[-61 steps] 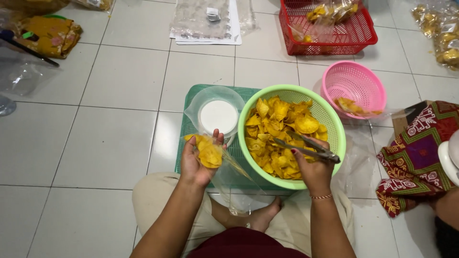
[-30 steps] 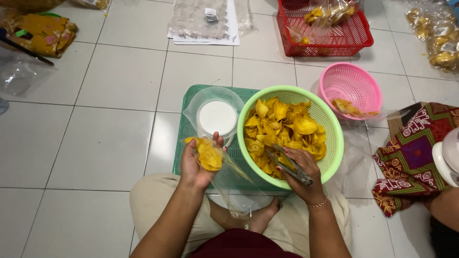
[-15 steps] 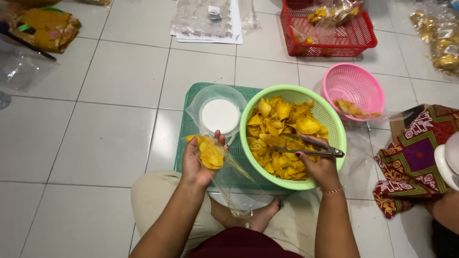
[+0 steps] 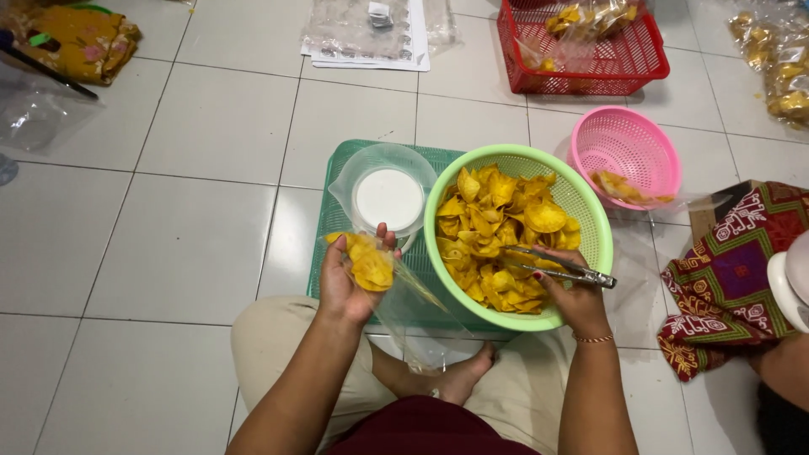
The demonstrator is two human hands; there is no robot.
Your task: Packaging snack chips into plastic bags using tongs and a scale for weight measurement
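Observation:
My left hand (image 4: pixel 344 285) holds a clear plastic bag (image 4: pixel 396 295) with a few yellow chips (image 4: pixel 367 263) at its mouth, just left of the green basket (image 4: pixel 597 221). That basket is full of yellow chips (image 4: pixel 497 227). My right hand (image 4: pixel 575 297) grips metal tongs (image 4: pixel 563 266), whose tips lie among the chips near the basket's middle. A clear measuring jug (image 4: pixel 386 194) stands on a green mesh tray (image 4: pixel 327 244) behind my left hand.
A pink basket (image 4: pixel 625 143) with a few chips sits to the right, a red crate (image 4: pixel 581 61) of bagged chips behind it. Plastic bags and paper (image 4: pixel 364 34) lie at the back. Another person in patterned cloth (image 4: pixel 731 270) sits at right.
My right hand dipped the tongs low into the chips, then swung back to the basket's right side. The left hand has kept the bag in place.

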